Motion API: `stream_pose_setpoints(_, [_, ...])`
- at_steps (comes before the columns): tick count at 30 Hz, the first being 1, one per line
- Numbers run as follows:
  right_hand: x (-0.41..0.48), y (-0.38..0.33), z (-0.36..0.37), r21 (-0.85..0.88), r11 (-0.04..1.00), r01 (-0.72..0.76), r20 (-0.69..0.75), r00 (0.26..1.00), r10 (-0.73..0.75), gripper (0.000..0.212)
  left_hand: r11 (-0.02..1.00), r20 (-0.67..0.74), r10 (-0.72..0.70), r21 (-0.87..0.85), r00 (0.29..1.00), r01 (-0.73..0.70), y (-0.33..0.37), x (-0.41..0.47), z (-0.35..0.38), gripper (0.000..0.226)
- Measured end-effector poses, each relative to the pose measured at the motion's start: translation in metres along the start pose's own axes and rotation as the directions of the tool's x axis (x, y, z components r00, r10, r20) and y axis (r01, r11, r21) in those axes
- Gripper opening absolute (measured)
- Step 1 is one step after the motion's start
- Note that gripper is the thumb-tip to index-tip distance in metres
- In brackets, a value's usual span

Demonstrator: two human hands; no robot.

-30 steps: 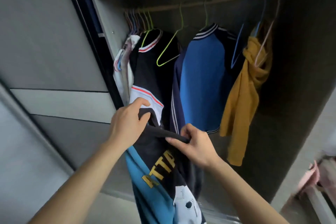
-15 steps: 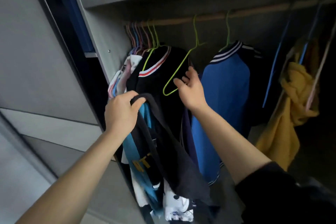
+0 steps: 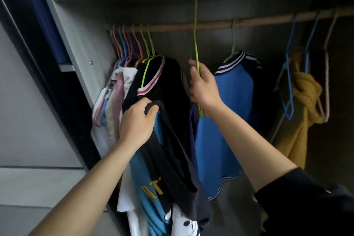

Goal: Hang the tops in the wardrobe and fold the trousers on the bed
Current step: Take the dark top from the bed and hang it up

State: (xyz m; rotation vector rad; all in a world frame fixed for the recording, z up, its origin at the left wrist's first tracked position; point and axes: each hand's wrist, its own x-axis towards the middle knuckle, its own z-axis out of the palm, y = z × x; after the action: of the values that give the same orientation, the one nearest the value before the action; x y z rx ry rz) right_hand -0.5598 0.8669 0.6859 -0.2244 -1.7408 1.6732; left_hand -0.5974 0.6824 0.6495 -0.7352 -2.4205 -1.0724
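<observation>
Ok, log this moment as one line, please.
step: fetching hanger | right hand: grips green hanger, hook above rail | left hand: holds black-and-blue top | top: not yet hung

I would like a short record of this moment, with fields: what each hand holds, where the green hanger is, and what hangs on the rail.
Left hand: grips the neck of the black and blue top, not yet on a hanger
Right hand: grips the bare green hanger
Hanger position: hook raised above the wooden rail
On the rail: black top with red and white collar; blue top with striped collar; mustard garment
</observation>
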Motion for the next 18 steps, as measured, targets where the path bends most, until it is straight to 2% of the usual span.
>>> stream_pose_setpoints(3, [-0.039, 0.027, -0.008, -0.179, 0.974, 0.136, -0.095, 0.983, -0.155, 0.029, 0.994, 0.010, 0.056, -0.094, 0.998, -0.055, -0.012, 0.008, 0.005, 0.010])
stream_pose_setpoints(5, [-0.077, 0.051, -0.011, -0.274, 0.947, 0.165, -0.154, 0.965, -0.213, 0.015, 0.980, 0.049, 0.099, -0.177, 0.994, -0.089, -0.018, 0.010, 0.012, 0.012])
stream_pose_setpoints(7, [-0.111, 0.067, -0.013, -0.270, 0.951, 0.151, -0.189, 0.960, -0.207, 0.010, 0.964, 0.104, 0.145, -0.239, 0.984, -0.117, -0.018, 0.006, 0.019, 0.013])
stream_pose_setpoints(11, [-0.162, 0.095, -0.017, -0.235, 0.972, -0.020, -0.276, 0.960, -0.047, 0.041, 0.932, 0.234, 0.244, -0.324, 0.941, -0.161, -0.022, -0.012, 0.036, 0.014])
stream_pose_setpoints(14, [-0.198, 0.125, -0.013, -0.453, 0.872, -0.187, -0.259, 0.963, 0.073, 0.056, 0.873, 0.314, 0.388, -0.428, 0.866, -0.235, -0.021, -0.032, 0.050, 0.013])
stream_pose_setpoints(16, [-0.217, 0.146, -0.014, -0.516, 0.804, -0.297, -0.307, 0.940, 0.150, 0.041, 0.821, 0.336, 0.497, -0.481, 0.800, -0.308, -0.018, -0.048, 0.060, 0.014])
stream_pose_setpoints(18, [-0.234, 0.160, -0.020, -0.491, 0.783, -0.382, -0.423, 0.890, 0.169, 0.028, 0.788, 0.359, 0.560, -0.508, 0.747, -0.347, -0.021, -0.061, 0.069, 0.016])
